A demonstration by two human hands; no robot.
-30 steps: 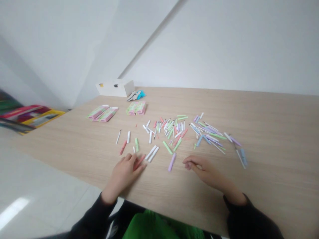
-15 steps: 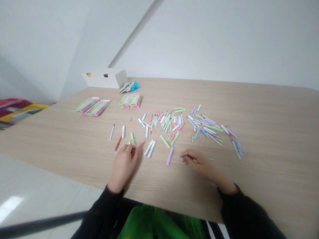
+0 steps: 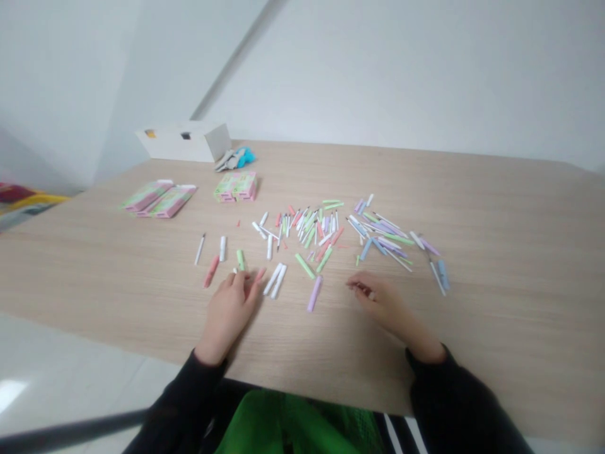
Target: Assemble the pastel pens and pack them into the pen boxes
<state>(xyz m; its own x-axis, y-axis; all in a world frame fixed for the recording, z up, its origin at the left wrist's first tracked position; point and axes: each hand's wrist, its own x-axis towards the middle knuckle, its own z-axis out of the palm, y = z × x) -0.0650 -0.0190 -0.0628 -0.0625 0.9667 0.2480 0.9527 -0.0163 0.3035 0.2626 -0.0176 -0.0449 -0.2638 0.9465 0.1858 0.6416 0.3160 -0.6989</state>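
Observation:
My left hand (image 3: 231,309) rests low over the table, thumb and fingers apart. Its fingertips reach a light green pen piece (image 3: 241,259) and partly cover it. By the thumb tip shows a small pink bit (image 3: 260,274); whether it is a separate piece is unclear. Two white pen barrels (image 3: 275,280) lie just right of this hand. My right hand (image 3: 375,299) hovers near the table with curled fingers and the thumb tucked in; anything inside them is hidden. Left of it lies a purple pen barrel (image 3: 314,293). A red barrel (image 3: 211,272) sits beyond my left hand.
Mixed pen parts form a middle pile (image 3: 312,228) and a right pile (image 3: 382,234). Pink-green boxes (image 3: 161,200) and a smaller stack (image 3: 236,187) stand at the left. Behind are a white box (image 3: 177,145) and a grey-blue cloth-like bundle (image 3: 236,159).
The view has shifted, so the tabletop appears slightly further left. My left fingers have moved away from the thumb and over the green piece. My right fingers are curled in more.

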